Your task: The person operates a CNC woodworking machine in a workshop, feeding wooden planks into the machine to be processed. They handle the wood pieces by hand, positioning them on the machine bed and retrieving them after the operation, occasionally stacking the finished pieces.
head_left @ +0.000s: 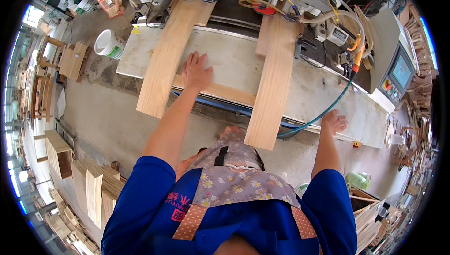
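The left board [168, 58] and right board [274, 83] are long, flat, pale tan and straight-grained; both lie across the grey tabletop [229, 58], near ends overhanging toward six o'clock. The left board sits at nine o'clock from the left hand [196, 72], just beside its parted fingers; the right board, at ten o'clock from the right hand [334, 122], lies apart from its loosely spread fingers.
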`<state>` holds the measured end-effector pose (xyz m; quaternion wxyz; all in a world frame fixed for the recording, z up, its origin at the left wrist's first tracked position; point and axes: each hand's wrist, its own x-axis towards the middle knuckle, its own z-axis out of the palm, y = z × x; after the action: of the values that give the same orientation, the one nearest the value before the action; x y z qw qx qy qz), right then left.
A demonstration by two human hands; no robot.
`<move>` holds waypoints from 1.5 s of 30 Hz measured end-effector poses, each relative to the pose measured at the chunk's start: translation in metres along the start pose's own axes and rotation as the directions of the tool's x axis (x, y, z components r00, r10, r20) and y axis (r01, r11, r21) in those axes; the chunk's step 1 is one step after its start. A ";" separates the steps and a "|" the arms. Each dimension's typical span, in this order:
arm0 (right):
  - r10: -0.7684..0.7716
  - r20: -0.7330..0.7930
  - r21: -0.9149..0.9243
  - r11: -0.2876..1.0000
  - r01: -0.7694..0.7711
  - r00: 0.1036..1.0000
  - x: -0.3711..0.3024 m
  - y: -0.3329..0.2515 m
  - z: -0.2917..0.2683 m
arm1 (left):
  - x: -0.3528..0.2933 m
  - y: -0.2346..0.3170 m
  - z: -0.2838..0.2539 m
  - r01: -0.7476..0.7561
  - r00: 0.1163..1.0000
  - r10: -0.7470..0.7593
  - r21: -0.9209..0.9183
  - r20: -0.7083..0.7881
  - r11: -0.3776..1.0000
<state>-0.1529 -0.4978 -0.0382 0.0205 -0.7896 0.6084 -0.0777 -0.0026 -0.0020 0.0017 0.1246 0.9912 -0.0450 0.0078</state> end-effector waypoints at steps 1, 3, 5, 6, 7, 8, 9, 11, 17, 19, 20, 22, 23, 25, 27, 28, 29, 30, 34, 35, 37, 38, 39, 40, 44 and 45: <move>0.061 -0.027 0.126 0.990 -0.057 0.998 -0.006 -0.007 -0.003 | 0.001 0.000 -0.002 0.003 1.000 -0.003 -0.007 -0.002 1.000; 0.100 -0.038 0.147 0.985 -0.093 0.994 -0.015 -0.010 -0.008 | 0.001 0.000 -0.004 0.010 1.000 -0.010 -0.017 -0.001 1.000; 0.126 -0.033 0.156 0.981 -0.119 0.992 -0.014 -0.015 -0.013 | 0.001 0.001 -0.004 0.020 1.000 -0.020 -0.021 0.005 1.000; 0.133 -0.018 0.149 0.981 -0.129 0.991 -0.015 -0.016 -0.015 | 0.000 0.002 -0.005 0.016 1.000 -0.016 -0.015 0.011 1.000; 0.139 -0.004 0.141 0.980 -0.137 0.990 -0.016 -0.016 -0.016 | 0.000 0.003 -0.007 0.013 1.000 -0.013 -0.009 0.016 1.000; 0.140 0.005 0.121 0.983 -0.140 0.990 -0.017 -0.013 -0.015 | -0.001 0.004 -0.008 0.010 1.000 -0.010 -0.003 0.021 1.000; 0.139 0.016 0.111 0.984 -0.140 0.990 -0.017 -0.015 -0.015 | -0.001 0.002 -0.008 0.012 1.000 -0.012 -0.002 0.016 1.000; 0.137 0.021 0.100 0.985 -0.138 0.990 -0.013 -0.014 -0.010 | -0.003 -0.001 -0.006 0.018 1.000 -0.018 -0.001 0.007 1.000; 0.097 -0.033 0.157 0.983 -0.091 0.995 -0.002 0.002 0.008 | -0.002 0.001 -0.005 -0.016 1.000 0.016 -0.024 -0.022 1.000; 0.118 -0.041 0.183 0.977 -0.108 0.992 -0.008 -0.007 0.001 | -0.002 -0.002 -0.001 -0.015 0.999 0.015 -0.001 -0.041 1.000; 0.129 -0.045 0.196 0.973 -0.118 0.991 -0.010 -0.012 -0.003 | 0.000 -0.003 0.000 -0.015 0.999 0.015 0.010 -0.051 1.000; 0.115 -0.022 0.151 0.982 -0.110 0.993 -0.011 -0.010 -0.007 | 0.000 -0.001 -0.002 -0.007 0.999 0.007 -0.003 -0.039 1.000; 0.108 -0.010 0.128 0.986 -0.106 0.994 -0.012 -0.010 -0.010 | 0.000 0.000 -0.003 -0.002 0.999 0.002 -0.009 -0.033 1.000; 0.113 0.021 0.136 0.984 -0.114 0.993 -0.018 -0.016 -0.022 | 0.000 0.000 -0.004 0.003 0.999 -0.003 -0.010 -0.032 1.000; 0.115 0.032 0.137 0.983 -0.118 0.993 -0.019 -0.018 -0.024 | 0.000 -0.001 -0.003 -0.001 0.999 0.001 -0.008 -0.042 1.000; 0.116 0.029 0.133 0.984 -0.119 0.993 -0.018 -0.016 -0.021 | 0.000 -0.002 -0.001 -0.009 0.999 0.008 -0.005 -0.051 1.000; 0.116 0.026 0.129 0.984 -0.119 0.993 -0.016 -0.015 -0.017 | 0.001 -0.003 0.000 -0.016 0.998 0.016 -0.001 -0.061 1.000; 0.113 0.004 0.123 0.986 -0.113 0.994 -0.009 -0.013 -0.009 | 0.004 -0.001 0.000 -0.016 0.998 0.016 -0.006 -0.060 1.000; 0.113 0.012 0.136 0.984 -0.114 0.993 -0.013 -0.011 -0.009 | -0.001 0.000 -0.002 -0.002 1.000 0.002 -0.019 -0.021 1.000; 0.116 0.029 0.144 0.982 -0.119 0.993 -0.019 -0.015 -0.016 | -0.001 0.000 -0.003 0.001 1.000 -0.001 -0.022 -0.014 1.000; 0.088 0.039 0.040 0.995 -0.090 0.995 -0.012 -0.011 -0.015 | 0.002 0.000 0.002 0.016 1.000 -0.016 0.008 -0.001 1.000; 0.052 0.045 -0.076 0.996 -0.049 0.998 -0.006 -0.005 -0.001 | 0.004 0.001 0.004 0.015 1.000 -0.015 0.019 0.004 1.000; 0.022 0.055 -0.194 0.981 -0.011 0.998 0.004 0.001 0.004 | 0.005 0.003 0.004 0.015 1.000 -0.015 0.013 0.008 1.000; 0.051 0.062 -0.129 0.991 -0.043 0.997 0.003 -0.003 -0.005 | 0.003 0.001 0.000 0.021 1.000 -0.021 0.012 0.014 1.000; 0.127 0.022 0.110 0.986 -0.129 0.992 -0.016 -0.018 -0.018 | 0.002 0.002 -0.005 0.023 0.999 -0.024 0.017 0.024 1.000; 0.136 -0.001 0.158 0.978 -0.134 0.991 -0.018 -0.018 -0.016 | 0.001 0.002 -0.005 0.023 1.000 -0.024 0.016 0.020 1.000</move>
<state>-0.1429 -0.4747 -0.0222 0.0845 -0.7417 0.6528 -0.1288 -0.0014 -0.0031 0.0075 0.1163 0.9926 -0.0346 -0.0031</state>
